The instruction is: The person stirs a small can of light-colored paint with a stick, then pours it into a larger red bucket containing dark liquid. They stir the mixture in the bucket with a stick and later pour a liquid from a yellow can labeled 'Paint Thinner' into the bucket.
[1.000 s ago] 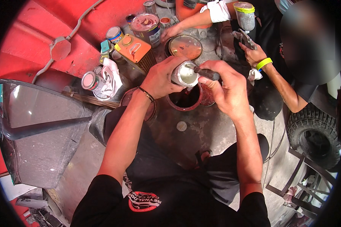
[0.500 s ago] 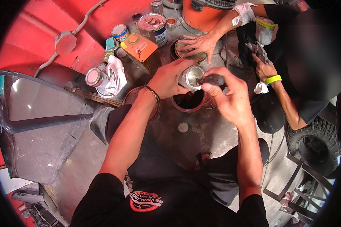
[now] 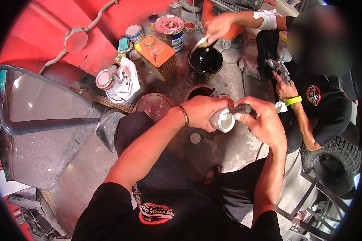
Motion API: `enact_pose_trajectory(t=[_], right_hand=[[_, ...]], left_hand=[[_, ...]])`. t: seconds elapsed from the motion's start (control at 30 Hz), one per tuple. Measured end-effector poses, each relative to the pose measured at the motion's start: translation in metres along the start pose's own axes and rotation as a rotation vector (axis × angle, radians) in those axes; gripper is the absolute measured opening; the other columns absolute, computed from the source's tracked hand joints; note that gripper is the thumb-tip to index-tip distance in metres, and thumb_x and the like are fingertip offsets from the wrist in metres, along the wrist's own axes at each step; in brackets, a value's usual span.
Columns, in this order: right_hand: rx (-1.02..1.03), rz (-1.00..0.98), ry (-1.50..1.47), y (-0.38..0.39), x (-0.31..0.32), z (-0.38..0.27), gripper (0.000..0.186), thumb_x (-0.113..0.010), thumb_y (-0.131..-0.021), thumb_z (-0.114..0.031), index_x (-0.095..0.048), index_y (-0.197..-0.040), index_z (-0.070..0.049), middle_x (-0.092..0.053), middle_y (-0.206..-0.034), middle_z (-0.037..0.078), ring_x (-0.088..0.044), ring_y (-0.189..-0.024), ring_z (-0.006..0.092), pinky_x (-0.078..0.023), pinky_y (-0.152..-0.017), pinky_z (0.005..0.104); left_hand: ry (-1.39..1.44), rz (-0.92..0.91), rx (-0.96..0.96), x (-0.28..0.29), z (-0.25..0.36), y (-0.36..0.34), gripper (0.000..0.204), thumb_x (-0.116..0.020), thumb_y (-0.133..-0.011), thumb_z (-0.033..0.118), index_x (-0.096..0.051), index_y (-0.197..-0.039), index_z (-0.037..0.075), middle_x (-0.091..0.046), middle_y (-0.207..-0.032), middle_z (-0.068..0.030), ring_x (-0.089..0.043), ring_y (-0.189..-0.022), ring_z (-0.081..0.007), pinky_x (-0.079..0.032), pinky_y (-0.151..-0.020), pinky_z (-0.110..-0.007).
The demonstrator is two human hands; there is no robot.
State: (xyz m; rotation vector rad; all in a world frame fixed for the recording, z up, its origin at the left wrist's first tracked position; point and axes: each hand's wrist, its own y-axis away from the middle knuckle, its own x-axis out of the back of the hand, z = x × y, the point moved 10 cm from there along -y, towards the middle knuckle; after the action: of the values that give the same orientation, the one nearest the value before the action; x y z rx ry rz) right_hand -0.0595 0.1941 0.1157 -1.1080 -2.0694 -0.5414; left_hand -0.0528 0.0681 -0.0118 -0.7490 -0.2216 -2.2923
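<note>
My left hand (image 3: 203, 113) is wrapped around a small cup (image 3: 223, 121) with a pale grey-white inside, its mouth tilted toward me. In my right hand (image 3: 266, 120) is a dark-handled tool (image 3: 241, 109), its end at the cup's mouth; I cannot make out the tool's kind. Just beyond my left hand stands an open can (image 3: 191, 92), partly hidden by the hand. Farther back is a can of black liquid (image 3: 196, 75). Over its rim, a co-worker's hand (image 3: 219, 29) holds something pale and narrow.
An orange-topped rectangular tin (image 3: 155, 50) and several paint cans stand at the back left, near a red wall (image 3: 32, 40). A dark-framed glass panel (image 3: 52, 152) leans at left. The co-worker's other hand (image 3: 286, 90) holds a spray gun (image 3: 278, 69). A tyre (image 3: 330, 166) lies at right.
My hands, cup and tool have moved right and nearer to me. The co-worker's hand has risen from the round lid, and the black liquid in that can now shows.
</note>
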Motion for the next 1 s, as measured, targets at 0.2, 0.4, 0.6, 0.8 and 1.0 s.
enact_pose_trajectory(t=[0.2, 0.4, 0.6, 0.8, 1.0], right_hand=[[-0.118, 0.005, -0.166, 0.021, -0.011, 0.015, 0.033, -0.092, -0.099, -0.025, -0.081, -0.121, -0.003, -0.08, -0.095, 0.015, -0.068, -0.071, 0.0212, -0.052, -0.064, 0.038], [0.019, 0.147, 0.01, 0.031, 0.004, 0.014, 0.03, -0.085, -0.102, -0.019, -0.076, -0.125, -0.002, -0.08, -0.111, 0.02, -0.08, -0.093, 0.0382, -0.062, -0.081, 0.0443], [0.035, 0.27, -0.066, 0.028, 0.004, 0.013, 0.03, -0.087, -0.1, -0.018, -0.077, -0.124, -0.004, -0.079, -0.11, 0.019, -0.079, -0.092, 0.0401, -0.062, -0.08, 0.0442], [0.012, 0.293, -0.287, 0.017, -0.006, 0.02, 0.031, -0.09, -0.1, -0.015, -0.08, -0.127, -0.005, -0.083, -0.111, 0.017, -0.081, -0.093, 0.0254, -0.061, -0.081, 0.041], [0.074, 0.378, -0.158, 0.013, -0.011, 0.016, 0.031, -0.088, -0.1, -0.014, -0.08, -0.128, -0.005, -0.082, -0.112, 0.016, -0.079, -0.086, 0.026, -0.062, -0.077, 0.0391]], left_hand=[[-0.015, 0.019, -0.038, -0.012, 0.008, -0.006, 0.088, -0.098, -0.071, 0.024, -0.06, -0.15, 0.013, -0.075, -0.128, -0.0175, -0.074, -0.12, -0.045, -0.061, -0.101, -0.053], [-0.045, 0.082, -0.002, 0.006, 0.015, -0.006, 0.08, -0.097, -0.074, 0.019, -0.065, -0.146, 0.011, -0.074, -0.131, -0.0174, -0.074, -0.121, -0.0424, -0.061, -0.104, -0.051], [-0.034, 0.195, 0.087, 0.037, 0.0, -0.006, 0.087, -0.099, -0.071, 0.017, -0.064, -0.151, 0.01, -0.077, -0.139, -0.0153, -0.076, -0.13, -0.0383, -0.06, -0.112, -0.047], [-0.072, 0.283, 0.084, 0.057, -0.01, 0.001, 0.085, -0.101, -0.074, 0.014, -0.066, -0.152, 0.009, -0.078, -0.139, -0.0144, -0.077, -0.129, -0.0325, -0.06, -0.112, -0.043], [-0.064, 0.298, 0.041, 0.06, -0.009, 0.003, 0.083, -0.1, -0.074, 0.012, -0.067, -0.151, 0.01, -0.077, -0.14, -0.0133, -0.076, -0.13, -0.0321, -0.06, -0.112, -0.044]])
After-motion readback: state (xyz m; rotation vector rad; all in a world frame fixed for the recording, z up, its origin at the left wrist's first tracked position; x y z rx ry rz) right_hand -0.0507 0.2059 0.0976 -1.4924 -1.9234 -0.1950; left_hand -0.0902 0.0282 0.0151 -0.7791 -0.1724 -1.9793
